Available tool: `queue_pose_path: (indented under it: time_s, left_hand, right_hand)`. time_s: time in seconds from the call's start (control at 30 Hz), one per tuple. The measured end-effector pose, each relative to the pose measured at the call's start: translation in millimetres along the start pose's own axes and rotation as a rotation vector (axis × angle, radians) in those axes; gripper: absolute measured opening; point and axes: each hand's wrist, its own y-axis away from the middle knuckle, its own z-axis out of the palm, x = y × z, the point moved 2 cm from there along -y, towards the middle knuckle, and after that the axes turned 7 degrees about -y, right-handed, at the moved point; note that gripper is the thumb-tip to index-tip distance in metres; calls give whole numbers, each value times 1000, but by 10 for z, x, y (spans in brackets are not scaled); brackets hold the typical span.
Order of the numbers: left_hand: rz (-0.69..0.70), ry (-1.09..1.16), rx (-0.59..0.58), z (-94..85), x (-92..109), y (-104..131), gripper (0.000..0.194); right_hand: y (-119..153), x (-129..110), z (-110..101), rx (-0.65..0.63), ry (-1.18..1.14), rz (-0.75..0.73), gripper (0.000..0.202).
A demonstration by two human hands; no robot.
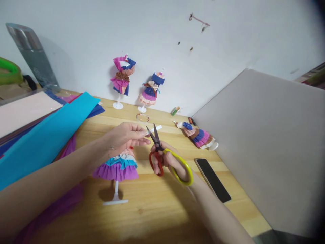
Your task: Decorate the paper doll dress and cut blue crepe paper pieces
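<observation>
Between the thumb and fingers of my left hand point(128, 135) is a narrow white strip point(158, 128); I cannot tell whether it is paper or tape. My right hand point(166, 157) grips scissors point(157, 145) with one red and one yellow handle loop. Their blades stand apart, pointing up and left around the strip. Below my left hand, a small doll dress point(119, 167) in ruffled purple, blue and peach layers sits on a white stand point(116, 196). Its upper part is hidden behind my left hand and forearm.
Two dressed mini stands point(122, 79) point(149, 91) are by the wall; a third dress point(199, 135) lies at right. A phone point(213, 179) rests near the white partition point(264, 145). Coloured crepe paper point(58, 125) and a grey bottle point(38, 61) occupy the left.
</observation>
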Motion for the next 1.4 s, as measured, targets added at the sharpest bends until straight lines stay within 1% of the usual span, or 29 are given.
queue_pose_path:
  time_s: [0.13,0.27,0.4,0.5,0.6,0.67,0.73,0.8,0.83,0.93,1.0,1.03,1.1,1.17,1.2,1.23,1.3,1.33,1.37,1.4]
  left_hand:
    - [-49,-61,-25,10,-30,15,23]
    - [1,-50,-8,20,-18,18,25]
    - [19,-40,7,32,-7,13,25]
    - [6,-17,49,28,-3,5,22]
    - [30,17,95,2,15,-13,22]
    - [54,17,163,-45,37,-31,20]
    - [76,-6,250,-114,66,-51,17]
    - [92,-29,312,-187,97,-71,16]
    - [98,-36,321,-219,112,-80,15]
    - [100,-64,301,-280,153,-93,15]
    - [87,-99,262,-281,177,-87,16]
    - [78,-116,244,-272,188,-80,17]
    - [60,-152,223,-246,206,-65,18]
    - [46,-201,231,-226,218,-56,15]
    - [38,-234,240,-223,220,-55,14]
    - [30,-274,244,-224,218,-56,12]
    - [18,-367,234,-239,207,-63,11]
    - [16,-425,214,-247,198,-65,10]
    - [19,-489,184,-253,188,-66,9]
    - [23,-560,144,-255,177,-65,8]
  right_hand:
    - [-39,-57,55,4,79,-11,50]
    - [-52,-49,89,36,161,-34,50]
    - [-86,57,105,108,147,-32,47]
    - [-113,140,119,140,110,-24,43]
    - [-87,156,132,112,109,-14,42]
    - [-23,131,137,82,114,5,43]
    - [73,105,133,67,147,55,45]
    - [178,108,117,82,257,124,44]
    - [226,126,105,93,363,162,42]
    - [336,232,62,155,792,293,29]
    - [385,305,47,189,1023,394,19]
    - [406,325,50,191,1088,431,20]
    - [445,314,79,156,1134,462,34]
    - [483,242,123,94,1098,457,50]
    - [499,194,141,62,1072,451,53]
    - [509,146,151,30,1058,442,50]
    - [495,61,130,14,1082,389,31]
    - [463,27,95,48,1102,328,23]
    - [415,-4,46,108,1118,234,21]
    - [352,-33,-14,194,1116,111,23]
